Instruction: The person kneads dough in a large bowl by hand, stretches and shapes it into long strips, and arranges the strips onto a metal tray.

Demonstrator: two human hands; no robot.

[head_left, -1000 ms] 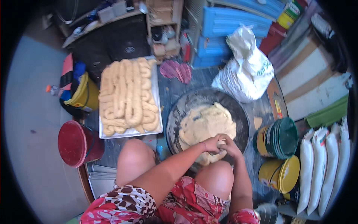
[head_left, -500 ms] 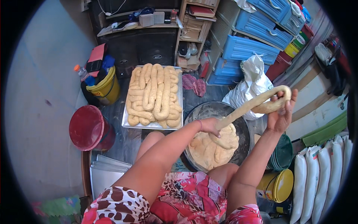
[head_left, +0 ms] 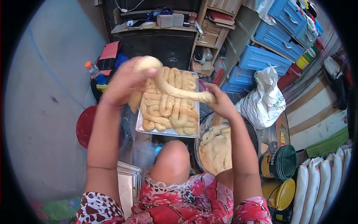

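Note:
A long pale rope of dough (head_left: 179, 92) stretches in the air between my two hands. My left hand (head_left: 125, 80), blurred by motion, grips its thick bunched end over the left side of the tray. The thinner end is held in my right hand (head_left: 222, 102), to the right of the tray. Under the rope, a metal tray (head_left: 167, 132) carries several looped dough ropes (head_left: 167, 106) laid side by side and in layers. Right of the tray stands a large dark basin (head_left: 254, 138) with a mass of dough (head_left: 216, 151) in it, partly behind my right forearm.
A red bucket (head_left: 86, 127) stands at left, partly behind my left arm. Metal trays (head_left: 126, 186) are stacked by my left leg. A white sack (head_left: 261, 102), a green bucket (head_left: 285, 162) and a yellow bucket (head_left: 286, 194) stand at right. Blue drawers (head_left: 264, 61) rise behind.
Both hands have swung left with the dough rope, from above the basin to above the tray. My left hand now has the bunched end. The view has shifted left.

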